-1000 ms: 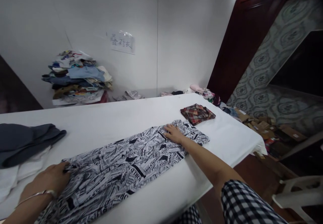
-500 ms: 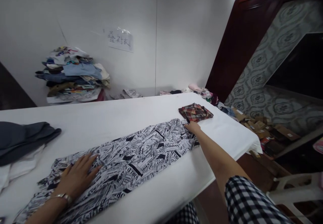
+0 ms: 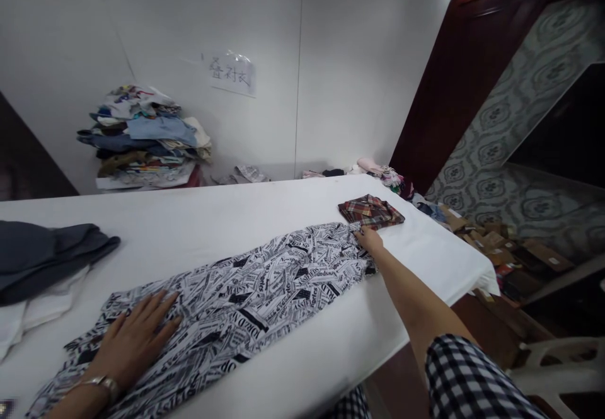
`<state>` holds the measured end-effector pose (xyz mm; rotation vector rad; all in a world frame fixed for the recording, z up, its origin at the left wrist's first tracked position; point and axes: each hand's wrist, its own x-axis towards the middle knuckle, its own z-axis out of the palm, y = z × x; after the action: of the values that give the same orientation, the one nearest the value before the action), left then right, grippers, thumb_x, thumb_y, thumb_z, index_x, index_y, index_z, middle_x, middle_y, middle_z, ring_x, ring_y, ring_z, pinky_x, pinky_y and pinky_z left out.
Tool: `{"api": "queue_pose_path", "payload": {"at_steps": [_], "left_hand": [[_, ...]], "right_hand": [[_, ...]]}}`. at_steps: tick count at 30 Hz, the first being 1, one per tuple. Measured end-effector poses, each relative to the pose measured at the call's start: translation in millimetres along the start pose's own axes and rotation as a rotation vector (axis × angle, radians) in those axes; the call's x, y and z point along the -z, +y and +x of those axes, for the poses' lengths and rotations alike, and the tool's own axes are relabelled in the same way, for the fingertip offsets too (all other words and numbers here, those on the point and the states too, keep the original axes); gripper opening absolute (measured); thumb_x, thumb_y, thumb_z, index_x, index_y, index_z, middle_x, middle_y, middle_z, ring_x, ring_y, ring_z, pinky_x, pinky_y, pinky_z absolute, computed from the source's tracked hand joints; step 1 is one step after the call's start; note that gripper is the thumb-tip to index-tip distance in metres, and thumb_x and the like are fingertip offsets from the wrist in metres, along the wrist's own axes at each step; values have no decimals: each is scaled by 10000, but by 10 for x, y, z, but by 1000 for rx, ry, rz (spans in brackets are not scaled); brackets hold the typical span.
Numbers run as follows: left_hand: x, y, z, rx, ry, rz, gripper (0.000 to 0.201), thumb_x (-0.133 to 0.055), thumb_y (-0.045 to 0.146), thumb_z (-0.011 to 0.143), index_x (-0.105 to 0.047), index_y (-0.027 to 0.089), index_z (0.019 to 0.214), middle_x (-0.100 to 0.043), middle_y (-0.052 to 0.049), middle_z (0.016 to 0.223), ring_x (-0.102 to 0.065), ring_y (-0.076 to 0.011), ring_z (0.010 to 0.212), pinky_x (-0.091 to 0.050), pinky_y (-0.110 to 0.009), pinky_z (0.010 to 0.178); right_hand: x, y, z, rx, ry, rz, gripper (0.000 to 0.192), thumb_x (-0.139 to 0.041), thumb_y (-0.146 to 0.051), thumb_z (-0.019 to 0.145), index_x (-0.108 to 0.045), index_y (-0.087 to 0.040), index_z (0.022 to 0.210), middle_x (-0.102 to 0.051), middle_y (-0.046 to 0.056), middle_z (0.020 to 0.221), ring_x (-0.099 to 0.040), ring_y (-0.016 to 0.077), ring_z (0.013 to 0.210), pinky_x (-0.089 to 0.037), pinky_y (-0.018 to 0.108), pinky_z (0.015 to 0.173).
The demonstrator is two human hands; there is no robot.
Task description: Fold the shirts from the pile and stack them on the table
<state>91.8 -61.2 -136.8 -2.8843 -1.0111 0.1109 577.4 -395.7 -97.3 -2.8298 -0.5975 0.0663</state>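
A white shirt with black newspaper print [image 3: 265,286] lies stretched in a long strip across the table, from the lower left towards the right. Flat on its near left part rests my left hand [image 3: 130,340], fingers spread, a bracelet at the wrist. At the far right end, my right hand [image 3: 369,240] has its fingers closed on the shirt's edge; the fingertips are partly hidden. Just beyond that hand sits a folded red and brown plaid shirt [image 3: 371,211].
Dark grey and white clothes [image 3: 47,255] lie at the table's left. Behind the white table [image 3: 227,214] rises a tall clothes pile [image 3: 151,138], near a paper sign [image 3: 231,74] on the wall. Cardboard boxes [image 3: 501,246] and a white plastic stool [image 3: 558,368] stand to the right.
My left hand has slid slightly towards the lower left over the shirt, and the cloth around it looks flatter. My right hand stays at the far end. The view has shifted a little left.
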Motion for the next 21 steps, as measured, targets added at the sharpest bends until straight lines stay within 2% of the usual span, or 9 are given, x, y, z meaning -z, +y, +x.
{"api": "queue_pose_path", "payload": {"at_steps": [4, 9, 14, 17, 19, 21], "left_hand": [[83, 14, 1, 73, 54, -90, 610, -314, 402, 871, -432, 191, 1431, -335, -82, 1534, -256, -267, 1436, -234, -506, 1142], [214, 233, -76, -32, 96, -131, 651, -301, 481, 853, -442, 207, 1427, -312, -55, 1543, -212, -251, 1451, -215, -516, 1151], [241, 507, -143, -151, -18, -161, 598, -333, 439, 868, -480, 208, 1400, -363, -82, 1517, -331, -264, 1406, -267, -509, 1133], [260, 553, -167, -146, -47, -143, 563, -358, 402, 879, -490, 212, 1393, -403, -86, 1496, -350, -265, 1395, -290, -490, 1125], [278, 552, -200, -135, -40, -137, 534, -359, 380, 892, -496, 235, 1387, -428, -73, 1483, -357, -260, 1392, -292, -488, 1124], [293, 555, -247, -120, -24, -146, 505, -368, 357, 899, -518, 248, 1368, -463, -71, 1461, -378, -263, 1380, -300, -498, 1118]], "right_hand": [[136, 159, -17, 36, -22, 39, 449, -436, -507, 911, -669, -181, 1115, -701, 120, 1106, -647, 246, 1033, -460, 286, 807], [205, 474, -303, -2, -40, 29, 471, -432, -484, 916, -661, -154, 1161, -702, 131, 1116, -655, 247, 1016, -464, 285, 793], [154, 661, -638, -4, -60, -9, 419, -462, -464, 904, -671, -175, 1125, -711, 123, 1085, -660, 249, 990, -461, 283, 756], [147, 720, -732, 14, -63, -38, 334, -481, -375, 897, -684, -178, 1075, -716, 130, 1036, -662, 264, 967, -461, 305, 760], [149, 701, -754, 31, -39, -56, 345, -472, -335, 898, -661, -160, 1128, -693, 156, 1089, -637, 282, 1028, -459, 332, 817], [140, 589, -772, 109, 28, -30, 384, -470, -316, 897, -619, -144, 1207, -650, 166, 1189, -588, 279, 1124, -434, 347, 920]]}}
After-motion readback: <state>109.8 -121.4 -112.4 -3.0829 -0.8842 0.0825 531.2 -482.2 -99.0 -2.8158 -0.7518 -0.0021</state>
